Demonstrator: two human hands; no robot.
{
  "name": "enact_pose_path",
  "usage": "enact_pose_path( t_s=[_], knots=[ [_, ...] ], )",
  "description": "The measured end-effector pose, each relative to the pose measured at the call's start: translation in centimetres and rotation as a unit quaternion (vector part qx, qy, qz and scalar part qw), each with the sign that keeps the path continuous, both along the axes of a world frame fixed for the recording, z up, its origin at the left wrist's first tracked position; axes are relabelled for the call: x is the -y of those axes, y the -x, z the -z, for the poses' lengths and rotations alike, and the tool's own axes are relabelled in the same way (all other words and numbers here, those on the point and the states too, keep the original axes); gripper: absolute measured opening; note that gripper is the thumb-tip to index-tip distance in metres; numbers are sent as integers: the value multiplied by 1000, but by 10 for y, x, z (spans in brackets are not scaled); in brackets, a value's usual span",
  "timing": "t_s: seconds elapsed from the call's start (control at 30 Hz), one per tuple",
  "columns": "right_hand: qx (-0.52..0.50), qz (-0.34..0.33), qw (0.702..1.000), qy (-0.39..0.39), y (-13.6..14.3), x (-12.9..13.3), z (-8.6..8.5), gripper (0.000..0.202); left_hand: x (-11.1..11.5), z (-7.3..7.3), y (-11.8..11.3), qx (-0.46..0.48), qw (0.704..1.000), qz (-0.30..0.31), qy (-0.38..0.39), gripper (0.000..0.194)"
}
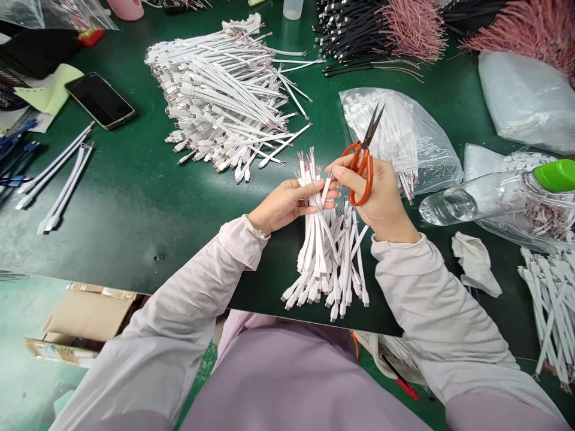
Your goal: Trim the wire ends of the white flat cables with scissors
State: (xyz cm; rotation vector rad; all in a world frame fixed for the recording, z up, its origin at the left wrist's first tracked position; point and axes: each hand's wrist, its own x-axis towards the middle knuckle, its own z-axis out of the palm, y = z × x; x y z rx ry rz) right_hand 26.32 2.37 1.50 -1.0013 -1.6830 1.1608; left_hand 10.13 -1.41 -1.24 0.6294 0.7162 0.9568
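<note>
My left hand (285, 205) is closed around a bunch of short white USB cables (317, 242), their stripped pinkish wire ends pointing up and away from me. In my right hand (381, 200) are orange-handled scissors (368, 173), hooked in the palm with the dark blades pointing up. The right thumb and fingertips pinch near the wire end of one cable beside the bunch. More white cables (348, 263) lie beneath both hands, plugs toward the table's front edge.
A big heap of white cables (224, 96) lies farther back, left of centre. A phone (101, 100) rests at the left. Bagged cables (381, 120), a clear bottle (489, 194) with green cap and a crumpled white cloth (475, 263) are at the right. Black cables (354, 33) lie behind.
</note>
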Motion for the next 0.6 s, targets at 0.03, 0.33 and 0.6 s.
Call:
enact_pose_path(
  t_s=[0.03, 0.33, 0.6],
  knots=[
    [-8, -3, 1000, 2, 0, 0, -1, 10, 0, 0, 1, 2, 1000, 3, 6, 19],
    [13, 2, 1000, 0, 0, 2, -5, 10, -2, 4, 1, 9, 999, -10, 31, 17],
    [-38, -49, 997, 54, 0, 1, -8, 14, -3, 3, 2, 40, 999, 23, 22, 17]
  ],
)
